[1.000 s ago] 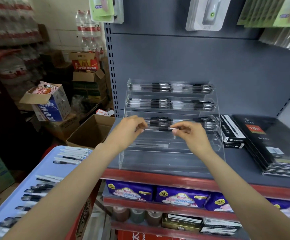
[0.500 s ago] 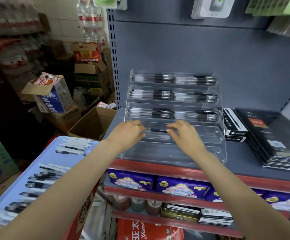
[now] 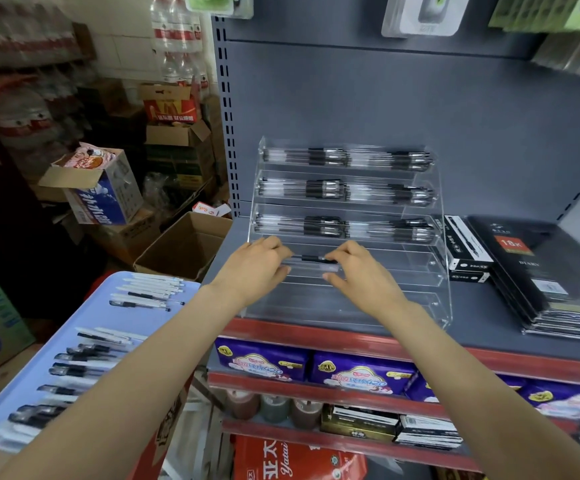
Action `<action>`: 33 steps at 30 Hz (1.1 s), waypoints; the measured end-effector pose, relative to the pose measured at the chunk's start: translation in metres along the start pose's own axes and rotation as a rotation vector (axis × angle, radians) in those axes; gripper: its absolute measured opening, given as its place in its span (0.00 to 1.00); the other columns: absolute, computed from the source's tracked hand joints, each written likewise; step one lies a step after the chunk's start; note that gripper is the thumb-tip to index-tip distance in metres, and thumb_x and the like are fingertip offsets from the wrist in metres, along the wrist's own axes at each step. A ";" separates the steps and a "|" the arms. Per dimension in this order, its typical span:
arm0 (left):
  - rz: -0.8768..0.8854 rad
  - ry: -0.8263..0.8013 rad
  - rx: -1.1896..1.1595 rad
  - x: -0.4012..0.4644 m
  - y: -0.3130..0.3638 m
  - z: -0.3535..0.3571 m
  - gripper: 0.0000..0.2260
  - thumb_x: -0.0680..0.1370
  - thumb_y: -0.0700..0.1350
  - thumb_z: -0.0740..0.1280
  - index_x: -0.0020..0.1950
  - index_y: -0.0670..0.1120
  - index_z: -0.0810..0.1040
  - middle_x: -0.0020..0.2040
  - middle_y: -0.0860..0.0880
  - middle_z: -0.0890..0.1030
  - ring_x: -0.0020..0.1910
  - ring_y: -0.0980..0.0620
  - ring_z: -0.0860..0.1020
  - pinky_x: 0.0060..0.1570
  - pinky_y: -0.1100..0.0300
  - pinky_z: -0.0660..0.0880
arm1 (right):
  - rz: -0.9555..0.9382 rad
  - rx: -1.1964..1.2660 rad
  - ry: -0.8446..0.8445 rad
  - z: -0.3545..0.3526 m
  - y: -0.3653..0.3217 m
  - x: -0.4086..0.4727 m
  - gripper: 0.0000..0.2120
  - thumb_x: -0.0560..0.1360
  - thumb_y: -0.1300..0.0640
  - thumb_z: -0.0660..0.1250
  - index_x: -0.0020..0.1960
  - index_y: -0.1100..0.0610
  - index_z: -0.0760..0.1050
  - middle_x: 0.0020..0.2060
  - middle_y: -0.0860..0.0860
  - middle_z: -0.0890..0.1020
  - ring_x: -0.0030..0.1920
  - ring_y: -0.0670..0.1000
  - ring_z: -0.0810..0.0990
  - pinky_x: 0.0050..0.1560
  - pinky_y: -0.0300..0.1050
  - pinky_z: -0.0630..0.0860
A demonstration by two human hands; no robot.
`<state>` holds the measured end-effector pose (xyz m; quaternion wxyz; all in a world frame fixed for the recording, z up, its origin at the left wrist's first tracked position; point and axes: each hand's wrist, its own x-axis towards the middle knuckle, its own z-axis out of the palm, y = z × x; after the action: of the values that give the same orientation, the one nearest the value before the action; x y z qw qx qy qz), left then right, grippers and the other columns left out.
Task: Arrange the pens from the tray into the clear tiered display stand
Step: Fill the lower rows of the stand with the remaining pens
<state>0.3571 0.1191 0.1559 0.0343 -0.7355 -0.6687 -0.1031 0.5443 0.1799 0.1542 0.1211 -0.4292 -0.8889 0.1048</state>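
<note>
— Both hands are at the stand; what are they doing?
— Left hand [image 3: 259, 265] and right hand [image 3: 358, 271] hover side by side over the fourth tier of the clear tiered display stand [image 3: 441, 306]. Between them lies one pen [image 3: 311, 259], level, its dark grip toward the right. Each hand's fingertips are curled onto an end of it, so both are pinching the pen.

— Is the pen inside the tier?
— It sits at that tier's trough; whether it rests on the acrylic I cannot tell.

— And the tiers above?
— At twelve o'clock from the hands, three upper tiers each hold rows of pens [image 3: 345, 226] laid lengthwise. The tiers at six o'clock from the pen show only clear acrylic.

— Where's the tray?
— At eight o'clock from the left hand: a pale blue tray [image 3: 108, 317] with more loose pens [image 3: 84, 368] in small groups, well apart from the stand.

— Anything beside the stand?
— At three o'clock, black pen boxes [image 3: 465, 251] just beside it, then a stack of black diaries [image 3: 551, 278]. The stand rests on a grey shelf [image 3: 524, 344] with a red edge.
</note>
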 end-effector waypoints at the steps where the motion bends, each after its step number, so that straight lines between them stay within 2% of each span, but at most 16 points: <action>1: 0.001 0.042 -0.048 -0.003 -0.002 -0.002 0.16 0.81 0.48 0.58 0.68 0.48 0.69 0.63 0.49 0.72 0.62 0.50 0.72 0.59 0.56 0.67 | -0.012 0.028 0.015 0.000 -0.003 0.000 0.19 0.79 0.51 0.61 0.68 0.55 0.69 0.62 0.50 0.70 0.64 0.51 0.69 0.59 0.46 0.71; 4: -0.003 0.178 -0.092 -0.015 -0.011 -0.012 0.14 0.80 0.46 0.60 0.65 0.48 0.73 0.60 0.50 0.75 0.60 0.49 0.74 0.56 0.55 0.68 | -0.042 0.149 0.074 -0.002 -0.021 0.003 0.17 0.78 0.52 0.62 0.66 0.55 0.71 0.60 0.51 0.73 0.63 0.51 0.71 0.61 0.48 0.72; 8: -0.086 0.282 -0.110 -0.039 -0.041 -0.024 0.11 0.78 0.43 0.62 0.60 0.46 0.76 0.54 0.47 0.78 0.55 0.46 0.75 0.49 0.52 0.70 | -0.117 0.257 0.108 0.004 -0.064 0.013 0.14 0.78 0.53 0.62 0.63 0.54 0.74 0.56 0.51 0.76 0.58 0.51 0.76 0.60 0.50 0.73; 11: -0.178 0.347 -0.175 -0.066 -0.077 -0.026 0.09 0.78 0.42 0.64 0.56 0.44 0.78 0.48 0.46 0.79 0.48 0.46 0.77 0.41 0.54 0.72 | -0.178 0.301 0.100 0.018 -0.108 0.024 0.13 0.78 0.55 0.61 0.61 0.54 0.75 0.54 0.51 0.77 0.55 0.49 0.76 0.59 0.46 0.72; 13: -0.255 0.340 -0.216 -0.086 -0.107 -0.023 0.08 0.78 0.42 0.63 0.55 0.45 0.78 0.47 0.47 0.78 0.46 0.48 0.77 0.40 0.56 0.72 | -0.218 0.323 0.079 0.032 -0.142 0.032 0.12 0.78 0.56 0.61 0.61 0.55 0.76 0.53 0.51 0.78 0.54 0.48 0.76 0.56 0.41 0.71; 16: -0.377 0.295 -0.265 -0.117 -0.159 -0.013 0.08 0.79 0.44 0.62 0.55 0.47 0.78 0.47 0.50 0.78 0.45 0.51 0.77 0.41 0.56 0.73 | -0.263 0.361 0.034 0.062 -0.196 0.048 0.12 0.78 0.58 0.61 0.60 0.56 0.76 0.53 0.51 0.77 0.53 0.48 0.76 0.52 0.37 0.69; 22: -0.543 0.099 -0.347 -0.165 -0.266 0.025 0.09 0.79 0.44 0.61 0.57 0.46 0.77 0.52 0.48 0.77 0.47 0.46 0.79 0.44 0.53 0.75 | -0.183 0.291 -0.179 0.149 -0.281 0.090 0.13 0.79 0.57 0.59 0.61 0.58 0.74 0.55 0.54 0.76 0.56 0.53 0.75 0.56 0.49 0.72; 25: -0.541 -0.073 -0.370 -0.176 -0.310 0.055 0.11 0.80 0.44 0.60 0.61 0.45 0.75 0.57 0.45 0.76 0.53 0.43 0.77 0.49 0.51 0.75 | -0.063 0.220 -0.308 0.200 -0.294 0.112 0.14 0.80 0.58 0.58 0.63 0.59 0.73 0.58 0.56 0.75 0.57 0.57 0.74 0.57 0.55 0.73; 29: -0.523 -0.219 -0.369 -0.178 -0.348 0.090 0.14 0.80 0.42 0.58 0.65 0.45 0.72 0.63 0.44 0.73 0.58 0.42 0.74 0.53 0.48 0.74 | 0.088 0.131 -0.380 0.254 -0.289 0.134 0.19 0.80 0.59 0.58 0.70 0.58 0.66 0.66 0.58 0.71 0.62 0.59 0.72 0.58 0.54 0.74; 33: -0.334 -0.339 -0.285 -0.169 -0.368 0.123 0.18 0.81 0.41 0.55 0.71 0.45 0.66 0.72 0.45 0.65 0.66 0.44 0.68 0.58 0.52 0.70 | 0.228 0.067 -0.356 0.287 -0.267 0.152 0.23 0.79 0.59 0.59 0.73 0.58 0.61 0.70 0.57 0.66 0.69 0.59 0.65 0.61 0.55 0.73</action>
<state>-0.0088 0.0148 -0.0296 -0.1994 -0.6192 -0.7557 -0.0761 0.1681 0.1129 -0.0217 -0.0362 -0.4974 -0.8379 0.2217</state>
